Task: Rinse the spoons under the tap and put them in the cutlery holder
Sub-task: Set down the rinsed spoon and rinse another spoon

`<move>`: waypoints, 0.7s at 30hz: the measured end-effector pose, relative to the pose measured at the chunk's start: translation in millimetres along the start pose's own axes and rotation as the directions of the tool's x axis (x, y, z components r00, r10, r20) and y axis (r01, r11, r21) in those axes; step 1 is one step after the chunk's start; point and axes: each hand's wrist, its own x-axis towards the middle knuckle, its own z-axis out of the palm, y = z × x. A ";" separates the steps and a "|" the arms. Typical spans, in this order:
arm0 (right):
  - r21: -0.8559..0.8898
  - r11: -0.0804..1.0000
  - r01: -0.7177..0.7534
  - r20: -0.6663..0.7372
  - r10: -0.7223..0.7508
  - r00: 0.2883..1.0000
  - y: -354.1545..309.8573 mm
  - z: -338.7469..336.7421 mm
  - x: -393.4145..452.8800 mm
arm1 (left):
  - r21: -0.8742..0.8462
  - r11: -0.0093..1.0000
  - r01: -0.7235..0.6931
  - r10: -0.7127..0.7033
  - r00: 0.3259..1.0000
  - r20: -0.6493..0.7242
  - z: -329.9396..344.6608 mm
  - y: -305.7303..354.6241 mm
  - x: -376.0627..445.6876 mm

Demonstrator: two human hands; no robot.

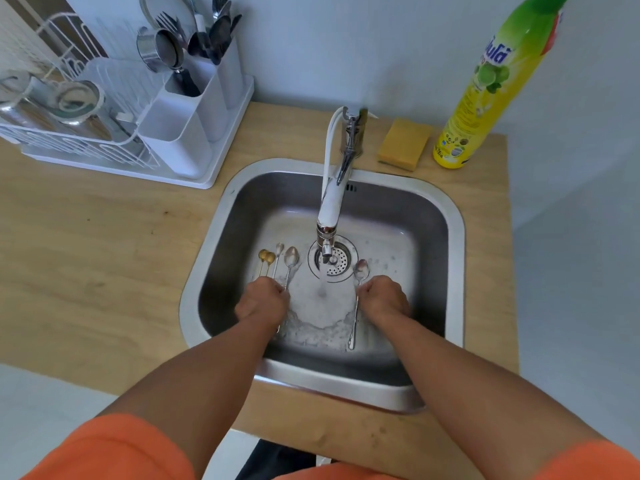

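Note:
Both my hands are down in the steel sink (453, 237). My left hand (261, 299) grips a bunch of spoons (277, 259), two gold and two silver, whose bowls fan out toward the drain. My right hand (382, 297) pinches one long silver spoon (360, 270), its bowl beside the drain and its handle trailing back toward me. The white tap (330, 202) hangs over the drain (334, 259), and water lies on the sink floor. The white cutlery holder (194, 109) stands at the back left on the drying rack, with forks and spoons in its rear compartments.
A white dish rack (69, 133) with glasses and a metal cup sits left of the sink on the wooden counter (104, 237). A yellow sponge (403, 143) and a tall yellow-green dish soap bottle (485, 91) stand behind the sink on the right.

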 end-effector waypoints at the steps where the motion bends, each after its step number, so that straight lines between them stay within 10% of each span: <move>1: -0.038 0.999 0.010 -0.006 -0.010 1.000 -1.0 -0.5 -0.7 | -0.002 1.000 0.006 -0.006 1.000 0.004 0.7 0.4 1.0; 15: -0.128 0.964 0.234 -0.158 -0.253 0.955 -10.7 9.6 -16.1 | -0.018 1.000 0.021 -0.014 0.947 0.322 1.1 18.8 8.4; 21: 0.251 0.946 0.206 0.201 -0.259 0.945 -31.6 15.7 -21.2 | -0.219 0.914 0.343 -0.103 0.716 0.691 -14.2 30.5 -9.9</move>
